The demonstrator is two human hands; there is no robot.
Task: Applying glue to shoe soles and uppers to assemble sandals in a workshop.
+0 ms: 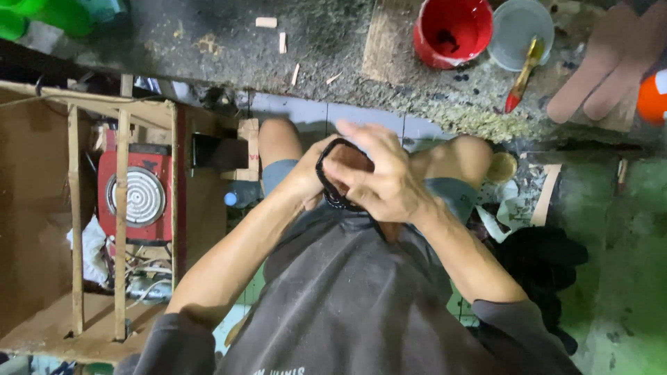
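Observation:
Both my hands meet over my lap, above my bare knees. My left hand (306, 177) grips a brown wooden piece (349, 158) that has a black band (326, 187) looped around it. My right hand (381, 179) lies over the front of the same piece, fingers spread across it and touching the band. Most of the wooden piece is hidden under my fingers.
A red cup (451, 29) with dark liquid, a grey bowl (520, 26) with a red-tipped brush (522, 73) and flat wooden blanks (603, 66) sit on the rough bench ahead. A red electric hotplate (135, 194) stands inside a wooden frame (121, 208) at left. Black cloth (542, 267) lies at right.

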